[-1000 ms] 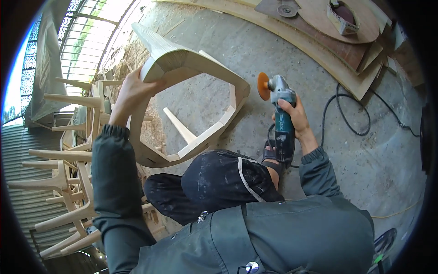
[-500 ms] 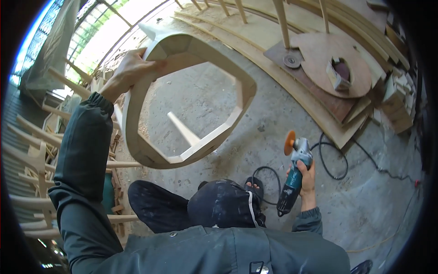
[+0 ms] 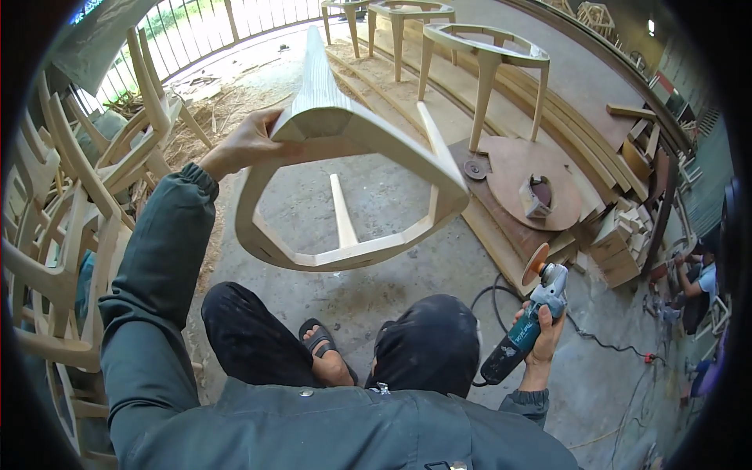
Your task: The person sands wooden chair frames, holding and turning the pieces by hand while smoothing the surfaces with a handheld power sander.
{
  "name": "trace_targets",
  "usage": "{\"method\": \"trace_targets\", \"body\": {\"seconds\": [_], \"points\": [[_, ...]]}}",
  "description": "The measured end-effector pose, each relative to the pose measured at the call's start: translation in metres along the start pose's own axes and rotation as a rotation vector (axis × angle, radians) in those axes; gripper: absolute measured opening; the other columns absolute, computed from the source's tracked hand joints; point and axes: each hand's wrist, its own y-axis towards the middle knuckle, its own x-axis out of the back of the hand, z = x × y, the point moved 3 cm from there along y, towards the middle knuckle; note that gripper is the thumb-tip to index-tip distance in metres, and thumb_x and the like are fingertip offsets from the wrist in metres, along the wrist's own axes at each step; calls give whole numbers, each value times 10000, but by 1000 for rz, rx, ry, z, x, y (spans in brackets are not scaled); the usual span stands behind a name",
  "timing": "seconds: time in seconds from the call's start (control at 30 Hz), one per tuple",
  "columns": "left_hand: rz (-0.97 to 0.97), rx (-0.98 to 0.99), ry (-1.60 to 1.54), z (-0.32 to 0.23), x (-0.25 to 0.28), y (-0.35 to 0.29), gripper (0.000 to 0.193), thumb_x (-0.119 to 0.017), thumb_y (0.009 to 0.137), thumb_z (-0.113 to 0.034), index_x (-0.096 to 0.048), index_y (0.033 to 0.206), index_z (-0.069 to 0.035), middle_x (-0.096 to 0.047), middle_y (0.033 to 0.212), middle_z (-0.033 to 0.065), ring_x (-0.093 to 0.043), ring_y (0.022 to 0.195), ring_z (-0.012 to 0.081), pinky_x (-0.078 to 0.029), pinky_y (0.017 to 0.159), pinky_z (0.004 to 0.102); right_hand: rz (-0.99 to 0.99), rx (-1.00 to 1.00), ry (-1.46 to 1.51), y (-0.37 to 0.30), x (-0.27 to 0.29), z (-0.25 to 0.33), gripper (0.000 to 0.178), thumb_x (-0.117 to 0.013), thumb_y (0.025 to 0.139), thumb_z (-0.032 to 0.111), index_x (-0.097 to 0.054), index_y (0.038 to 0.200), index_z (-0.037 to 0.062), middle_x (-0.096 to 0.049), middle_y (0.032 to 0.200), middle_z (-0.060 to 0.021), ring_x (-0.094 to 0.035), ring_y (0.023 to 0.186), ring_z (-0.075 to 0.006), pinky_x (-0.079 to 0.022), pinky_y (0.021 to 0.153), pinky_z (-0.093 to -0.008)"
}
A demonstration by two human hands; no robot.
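My left hand (image 3: 249,144) is closed round the upper left side of a pale wooden stool frame (image 3: 345,252). The frame is a rounded triangular ring with tapered legs, held up in front of me; one leg rises at the top, and another shows through the opening. At my right, a teal and black angle grinder (image 3: 525,332) rests in my right hand (image 3: 547,340), its fingers wrapped round the body. The grinder's orange disc (image 3: 536,264) points up and away from me, apart from the frame. Whether the disc is spinning cannot be told.
Wooden chair frames (image 3: 74,196) crowd the left. Several stool frames (image 3: 486,48) stand on stacked boards at the back. A round board (image 3: 509,176) bears a sanding-disc roll (image 3: 539,196), near wood offcuts (image 3: 619,243). The grinder's cord (image 3: 603,342) crosses the floor. Another person (image 3: 695,286) is at far right.
The view has shifted, showing more of the background and the other person. The stool frame has tilted, so its legs show more. Both hands keep their holds.
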Motion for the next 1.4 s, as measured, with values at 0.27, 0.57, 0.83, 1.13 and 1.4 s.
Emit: {"method": "trace_targets", "body": {"seconds": [0.27, 0.57, 0.83, 1.13, 1.4], "points": [[225, -100, 163, 12, 29, -18, 532, -936, 756, -166, -692, 1210, -31, -698, 1036, 26, -629, 962, 125, -513, 884, 289, -20, 71, -196, -24, -12, 35, 667, -797, 918, 385, -414, 1379, 92, -658, 1009, -150, -711, 772, -229, -621, 640, -358], [380, -126, 510, 4, -7, -51, 590, -991, 643, -204, -721, 1149, -70, -739, 1042, 91, -691, 930, 222, -541, 883, 330, 87, 91, -142, -13, -35, 40, 598, -757, 961, 262, -408, 1409, 73, -660, 1048, -170, -706, 792, -246, -606, 674, -360], [39, -137, 533, 63, 32, -110, 707, -1005, 620, -197, -698, 1256, -159, -669, 1224, 83, -635, 1158, 268, -525, 1009, 405, 327, 230, -371, 19, -118, 75, 897, -843, 878, 335, -317, 1556, 75, -651, 1115, -157, -707, 855, -233, -605, 732, -341], [-811, 263, -1208, 123, -59, -111, 703, -685, 907, -587, -548, 1343, -54, -546, 1367, 160, -525, 1290, 277, -511, 1000, 487, 619, 385, -606, 9, -262, 98, 976, -898, 813, 359, -344, 1564, 72, -593, 1287, -161, -667, 1080, -262, -573, 938, -384], [-809, 171, -1313, 131, -35, -107, 758, -609, 899, -585, -488, 1383, -15, -589, 1279, 175, -587, 1192, 322, -480, 1027, 504, 877, 358, -552, -35, -334, 77, 1004, -951, 757, 240, -355, 1539, 36, -567, 1335, -139, -616, 1186, -239, -514, 1049, -375]]}}
